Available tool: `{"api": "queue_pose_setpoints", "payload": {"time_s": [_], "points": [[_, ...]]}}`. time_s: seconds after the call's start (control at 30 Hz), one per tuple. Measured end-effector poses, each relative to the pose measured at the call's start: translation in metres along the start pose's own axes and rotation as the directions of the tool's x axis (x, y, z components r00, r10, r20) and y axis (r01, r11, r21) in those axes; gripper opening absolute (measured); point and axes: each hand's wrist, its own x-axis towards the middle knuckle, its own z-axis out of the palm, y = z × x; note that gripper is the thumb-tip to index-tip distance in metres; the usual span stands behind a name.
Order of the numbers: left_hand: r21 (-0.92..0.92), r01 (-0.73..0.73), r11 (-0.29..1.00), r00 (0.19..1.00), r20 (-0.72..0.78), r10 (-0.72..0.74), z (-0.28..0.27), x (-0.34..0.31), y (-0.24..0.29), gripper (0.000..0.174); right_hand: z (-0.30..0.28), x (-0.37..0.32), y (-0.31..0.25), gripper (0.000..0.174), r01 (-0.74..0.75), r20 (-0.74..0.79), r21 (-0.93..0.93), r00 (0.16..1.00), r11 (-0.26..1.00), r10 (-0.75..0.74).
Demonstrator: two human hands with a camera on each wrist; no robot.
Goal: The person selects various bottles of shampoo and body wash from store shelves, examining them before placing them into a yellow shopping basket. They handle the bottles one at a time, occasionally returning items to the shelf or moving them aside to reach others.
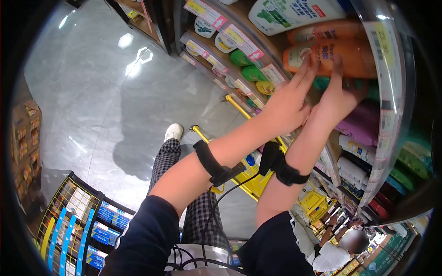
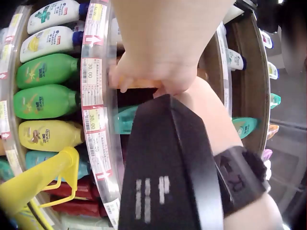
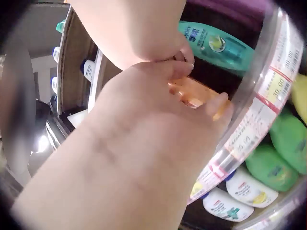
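An orange shampoo-type bottle (image 1: 354, 57) with a printed label lies on its side on the shelf at the upper right of the head view, beside another orange bottle (image 1: 334, 29). Straight fingers of my left hand (image 1: 286, 105) reach onto its lower part, with the thumb lower down. My right hand (image 1: 340, 97) crosses close beside it, one finger extended over the same bottle. Its other fingers are partly hidden near the bottle's lower edge. In the right wrist view, the orange bottle (image 3: 194, 92) shows between the hands, near a teal bottle (image 3: 220, 47).
A clear shelf edge with price tags (image 2: 92, 76) runs in front of the bottles. Green bottles (image 2: 45, 101) line a neighbouring shelf. A yellow cart (image 1: 251, 184) stands under my arms. At lower right is another person (image 1: 338, 253); a wire rack (image 1: 69, 221) stands at lower left.
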Motion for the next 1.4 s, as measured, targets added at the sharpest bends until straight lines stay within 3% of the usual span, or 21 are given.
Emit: {"api": "queue_pose_setpoints", "payload": {"time_s": [0.07, 0.17, 0.27, 0.37, 0.47, 0.57, 0.63, 0.7, 0.73, 0.8, 0.83, 0.93, 0.97, 1.07, 1.3, 1.37, 1.4], "points": [[0.076, -0.061, 0.995, 0.997, -0.050, 0.065, 0.011, -0.002, -0.003, 0.079, 0.002, 0.012, 0.002, 0.059, 0.095, 0.052, 0.006, 0.994, 0.996, -0.095], [0.038, -0.016, 0.999, 0.999, 0.045, 0.014, 0.022, -0.011, 0.003, 0.082, -0.008, 0.011, -0.002, 0.057, 0.036, 0.034, 0.090, 0.999, 0.995, -0.039], [0.112, -0.012, 0.994, 0.999, 0.037, 0.008, 0.030, -0.018, 0.009, 0.082, -0.032, 0.006, 0.004, 0.064, -0.072, 0.037, 0.166, 0.997, 0.983, 0.067], [-0.065, -0.065, 0.996, 0.995, -0.077, 0.060, 0.041, -0.021, 0.008, 0.084, -0.059, -0.012, 0.005, 0.059, -0.232, 0.060, 0.270, 0.973, 0.935, 0.224], [-0.128, -0.004, 0.992, 0.994, -0.111, -0.010, 0.052, -0.032, 0.011, 0.084, -0.080, -0.050, 0.013, 0.059, -0.223, 0.086, 0.215, 0.974, 0.951, 0.209], [0.085, -0.116, 0.990, 0.978, -0.165, 0.129, 0.066, -0.052, 0.013, 0.079, -0.103, -0.094, 0.013, 0.058, -0.238, -0.015, 0.350, 0.966, 0.906, 0.259], [0.143, -0.176, 0.974, 0.984, -0.016, 0.180, 0.069, -0.078, 0.018, 0.078, -0.155, -0.126, 0.021, 0.058, -0.256, -0.057, 0.148, 0.962, 0.955, 0.267], [0.181, -0.261, 0.948, 0.965, 0.075, 0.251, 0.079, -0.104, 0.023, 0.081, -0.197, -0.150, 0.014, 0.058, -0.286, -0.113, 0.136, 0.947, 0.949, 0.302], [0.165, -0.167, 0.972, 0.979, 0.148, 0.143, 0.090, -0.119, 0.024, 0.080, -0.213, -0.159, 0.007, 0.057, -0.296, -0.149, 0.236, 0.930, 0.926, 0.335], [0.160, 0.021, 0.987, 0.953, 0.294, -0.068, 0.111, -0.153, 0.024, 0.079, -0.280, -0.189, 0.022, 0.057, -0.261, 0.031, -0.005, 0.965, 0.965, 0.261], [0.168, 0.137, 0.976, 0.885, 0.422, -0.197, 0.120, -0.166, 0.025, 0.084, -0.308, -0.201, 0.029, 0.057, -0.223, 0.132, -0.119, 0.962, 0.968, 0.238], [0.022, 0.478, 0.878, 0.693, 0.604, -0.393, 0.157, -0.212, 0.011, 0.089, -0.343, -0.207, 0.034, 0.054, -0.513, 0.045, -0.249, 0.841, 0.822, 0.539], [0.033, 0.504, 0.863, 0.671, 0.614, -0.416, 0.169, -0.225, 0.002, 0.091, -0.351, -0.211, 0.038, 0.049, -0.581, -0.011, -0.288, 0.797, 0.762, 0.604], [0.050, 0.572, 0.819, 0.614, 0.636, -0.468, 0.207, -0.269, -0.031, 0.091, -0.365, -0.208, 0.053, 0.044, -0.626, 0.007, -0.483, 0.696, 0.612, 0.718], [0.128, 0.605, 0.786, 0.553, 0.642, -0.531, 0.265, -0.330, -0.131, 0.083, -0.372, -0.241, 0.166, 0.041, -0.429, 0.076, -0.719, 0.734, 0.547, 0.675], [0.144, 0.670, 0.728, 0.505, 0.631, -0.589, 0.260, -0.326, -0.135, 0.082, -0.366, -0.247, 0.196, 0.038, -0.388, 0.076, -0.750, 0.754, 0.536, 0.653], [0.156, 0.720, 0.677, 0.463, 0.619, -0.634, 0.251, -0.312, -0.124, 0.082, -0.365, -0.252, 0.208, 0.038, -0.402, 0.094, -0.751, 0.720, 0.524, 0.687]]}}
